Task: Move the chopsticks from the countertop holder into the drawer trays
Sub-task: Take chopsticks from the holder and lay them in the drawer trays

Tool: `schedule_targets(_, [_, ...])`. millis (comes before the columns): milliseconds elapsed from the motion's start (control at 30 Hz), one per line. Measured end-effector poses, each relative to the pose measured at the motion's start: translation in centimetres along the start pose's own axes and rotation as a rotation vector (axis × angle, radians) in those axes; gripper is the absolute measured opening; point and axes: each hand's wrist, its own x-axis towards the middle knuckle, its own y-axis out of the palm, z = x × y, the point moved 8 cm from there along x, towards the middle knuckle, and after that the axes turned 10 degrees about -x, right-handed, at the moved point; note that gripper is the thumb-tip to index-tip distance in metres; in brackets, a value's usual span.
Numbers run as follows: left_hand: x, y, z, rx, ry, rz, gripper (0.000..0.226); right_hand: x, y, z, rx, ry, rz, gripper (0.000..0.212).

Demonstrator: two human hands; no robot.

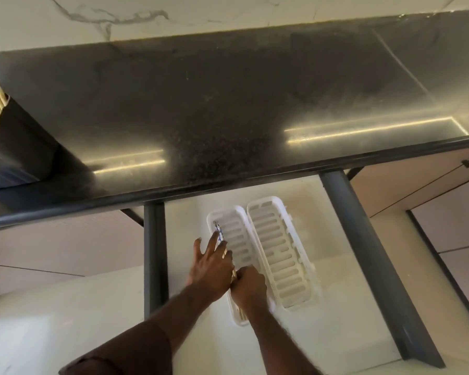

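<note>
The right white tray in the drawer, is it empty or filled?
Empty: the right tray shows only its bare slotted floor; the chopsticks lie in the left tray.

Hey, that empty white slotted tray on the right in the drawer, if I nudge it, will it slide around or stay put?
The right tray looks like thin slotted plastic and holds nothing, so it is probably light and may slide on the smooth drawer floor. Its low, flat shape makes tipping unlikely. It sits close beside the left tray, which might block it leftward.

holder (14,147) cropped (left edge), chopsticks (220,235) mostly hidden
</note>
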Motion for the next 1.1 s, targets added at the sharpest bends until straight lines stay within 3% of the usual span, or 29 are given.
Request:
schedule_targets(267, [0.4,0.5,-0.3,0.09,0.038,0.098,0.054,-2.0,-1.1,0.6,-0.014,-0.089,-0.24,0.023])
schedule_targets(433, [0.7,0.0,-0.7,0.124,0.067,0.094,0.05,-2.4,-1.2,1.1,-0.03,-0.181,-0.185,0.025])
schedule_targets(567, [0.4,-1.5,-1.0,0.057,0.109,0.033,0.045,-3.3,-3.9,1.5,-0.007,-0.193,-0.26,0.022])
schedule_targets(833, [-2.5,-13.0,1.7,-0.239,0.174,-0.268,0.039,-7.5,-12.8,8.3,0.037,-0.198,-0.435,0.035])
schedule_targets(1000, [-8.4,-25.4,8.7,-0.624,0.232,-0.604,0.031,-13.1,-16.9,17.8,0.132,-0.315,-0.656,0.022])
schedule_targets(1100, [-13.0,-31.1,14.5,-0.673,0.233,-0.753,0.029,-16.7,-18.1,24.9,0.287,-0.4,-0.776,0.02])
